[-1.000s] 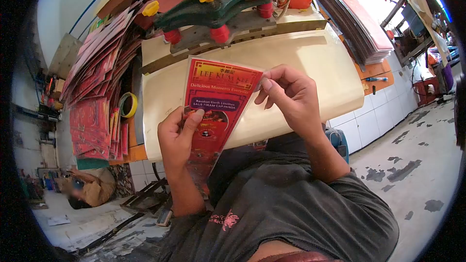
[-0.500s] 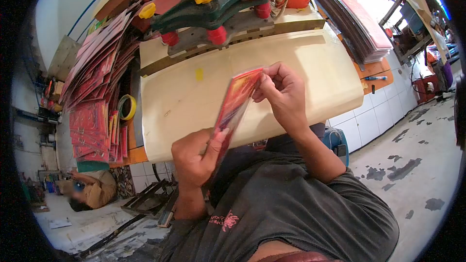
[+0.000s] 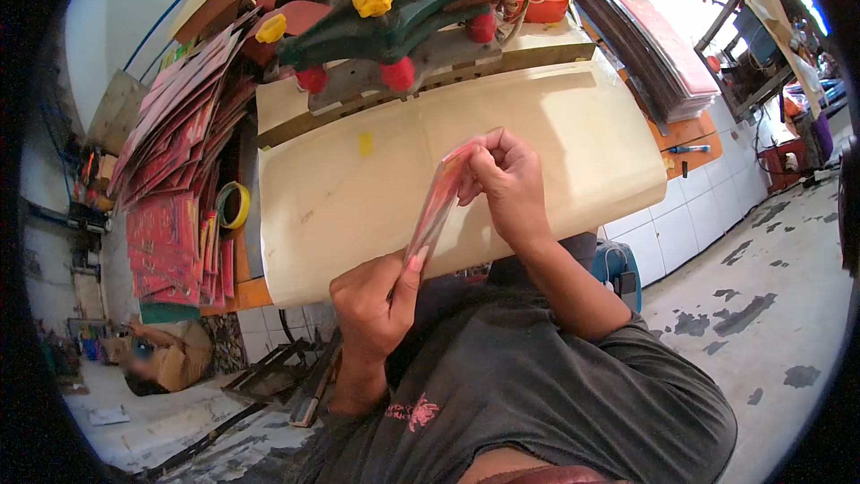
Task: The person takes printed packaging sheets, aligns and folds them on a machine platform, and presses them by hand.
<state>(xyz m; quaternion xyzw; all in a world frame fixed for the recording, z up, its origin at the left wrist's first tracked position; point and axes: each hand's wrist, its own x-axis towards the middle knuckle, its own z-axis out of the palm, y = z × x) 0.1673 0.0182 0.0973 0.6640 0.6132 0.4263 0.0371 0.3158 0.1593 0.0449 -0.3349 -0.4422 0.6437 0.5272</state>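
Orange table (image 3: pixel 690 132), showing L & R of cream sheet (image 3: pixel 349 206). Press (image 3: pixel 390 22) at sheet's far side. Red pile (image 3: pixel 179 161) to L, flat stack (image 3: pixel 649 45) to far R. Card (image 3: pixel 439 202), tilted, nearly edge-on, held over sheet's near part: L hand (image 3: pixel 372 300), fingers gripping lower end; R hand (image 3: pixel 509 184), fingers pinching upper end. Tape roll (image 3: pixel 235 206) beside pile; pen (image 3: pixel 690 150) on table, R.

The dark T-shirt (image 3: pixel 546 385) has short sleeves (image 3: pixel 667 367); left of its neckline (image 3: pixel 528 438) sits a pink print (image 3: pixel 423 412) with lettering.
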